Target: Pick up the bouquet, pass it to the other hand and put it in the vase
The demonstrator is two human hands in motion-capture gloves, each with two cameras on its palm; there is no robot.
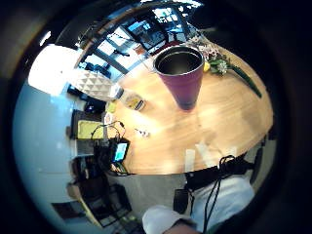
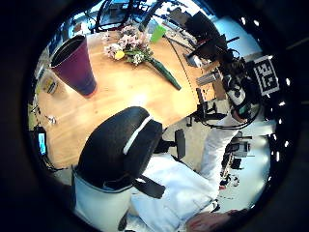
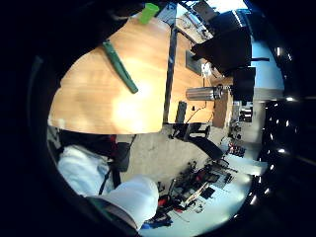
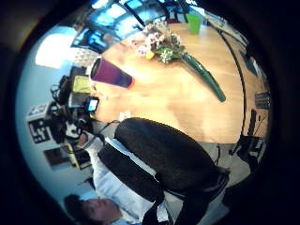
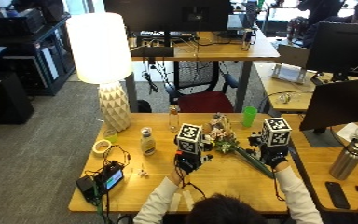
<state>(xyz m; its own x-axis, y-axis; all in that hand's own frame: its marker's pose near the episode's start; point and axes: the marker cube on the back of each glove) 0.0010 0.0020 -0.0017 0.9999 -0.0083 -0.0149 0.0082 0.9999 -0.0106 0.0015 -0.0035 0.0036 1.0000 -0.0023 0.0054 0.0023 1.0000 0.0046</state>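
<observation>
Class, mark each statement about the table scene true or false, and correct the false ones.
1. The bouquet lies on the table. True.
2. The vase lies on its side. False: it stands upright.
3. The vase holds flowers. False: it is empty.
4. A green cup stands on the table. True.
5. The right hand holds the bouquet. False: the bouquet lies free on the table.
</observation>
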